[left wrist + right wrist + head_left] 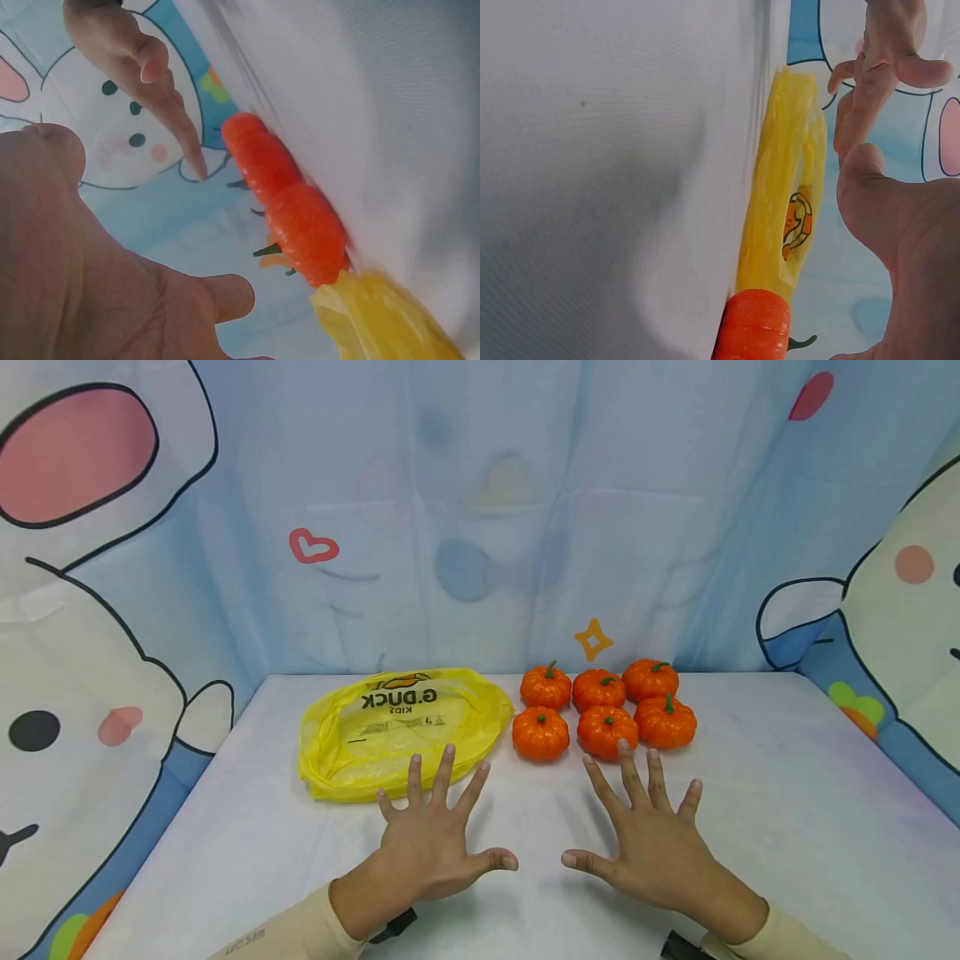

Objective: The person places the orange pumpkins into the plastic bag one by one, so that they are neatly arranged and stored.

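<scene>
My left hand (431, 843) hovers over the white table, palm down, its fingers straight and spread. Just beyond its fingertips lies a yellow plastic bag (337, 760) with dark lettering, its upper side sagging inward. My right hand (652, 852), likewise spread and holding nothing, is in front of several small orange pumpkins (541, 734) with green stems. They stand in two rows to the right of the bag. In the left wrist view the pumpkins (304, 229) line up beside the bag (375, 319). The right wrist view shows the bag (769, 217) behind one pumpkin (754, 326).
A white cloth covers the table (765, 760). Behind and beside it hangs a light blue curtain (360, 468) printed with cartoon figures, close to the table's back edge. Dark straps (393, 925) show at both wrists.
</scene>
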`<state>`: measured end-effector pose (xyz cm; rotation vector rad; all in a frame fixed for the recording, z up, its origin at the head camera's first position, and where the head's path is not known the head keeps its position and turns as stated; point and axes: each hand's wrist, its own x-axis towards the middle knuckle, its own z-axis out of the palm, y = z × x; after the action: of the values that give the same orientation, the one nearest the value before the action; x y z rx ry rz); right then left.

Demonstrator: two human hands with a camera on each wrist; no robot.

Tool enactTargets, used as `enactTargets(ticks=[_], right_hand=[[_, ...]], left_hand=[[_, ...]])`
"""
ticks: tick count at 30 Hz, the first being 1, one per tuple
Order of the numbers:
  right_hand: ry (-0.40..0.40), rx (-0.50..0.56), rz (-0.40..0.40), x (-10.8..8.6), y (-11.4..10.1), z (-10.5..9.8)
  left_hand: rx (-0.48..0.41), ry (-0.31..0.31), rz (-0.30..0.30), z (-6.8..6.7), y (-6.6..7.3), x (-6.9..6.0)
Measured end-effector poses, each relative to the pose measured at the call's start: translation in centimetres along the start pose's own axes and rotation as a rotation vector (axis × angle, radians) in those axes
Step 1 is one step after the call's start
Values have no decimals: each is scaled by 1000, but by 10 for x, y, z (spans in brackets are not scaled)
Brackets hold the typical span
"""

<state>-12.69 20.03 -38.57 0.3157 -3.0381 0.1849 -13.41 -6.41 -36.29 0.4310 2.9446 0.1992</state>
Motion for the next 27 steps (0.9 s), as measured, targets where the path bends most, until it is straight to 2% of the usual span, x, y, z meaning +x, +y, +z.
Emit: enactTargets(ticks=[4, 8, 11, 14, 16, 18, 20, 21, 23, 24, 26, 27], right_hand=[[-6, -2, 4, 0, 0, 0], [-21, -4, 4, 0, -1, 0], [-36, -1, 3, 0, -1, 0], [-46, 4, 4, 1, -2, 0], [-44, 8, 2, 1, -2, 0], [-47, 11, -3, 1, -2, 0], [-47, 15, -10, 1, -2, 0], [-50, 18, -14, 1, -2, 0], [-48, 17, -24, 1, -2, 1], [-41, 16, -30, 1, -2, 1], [-24, 15, -44, 2, -1, 0], [-10, 25, -54, 3, 0, -1]], left_hand=[[22, 12, 15, -1, -1, 1], [67, 51, 46, -7, -4, 4], [60, 94, 67, -20, -13, 6], [-57, 200, 72, -45, -39, 12], [-201, 327, 59, -63, -70, 19], [-383, 493, 55, -77, -109, 26], [-623, 643, 65, -83, -150, 35], [-769, 693, 86, -82, -169, 39], [-1089, 724, 148, -74, -202, 47], [-1248, 712, 176, -68, -215, 51], [-1520, 635, 221, -54, -235, 57], [-1615, 582, 225, -48, -243, 60]])
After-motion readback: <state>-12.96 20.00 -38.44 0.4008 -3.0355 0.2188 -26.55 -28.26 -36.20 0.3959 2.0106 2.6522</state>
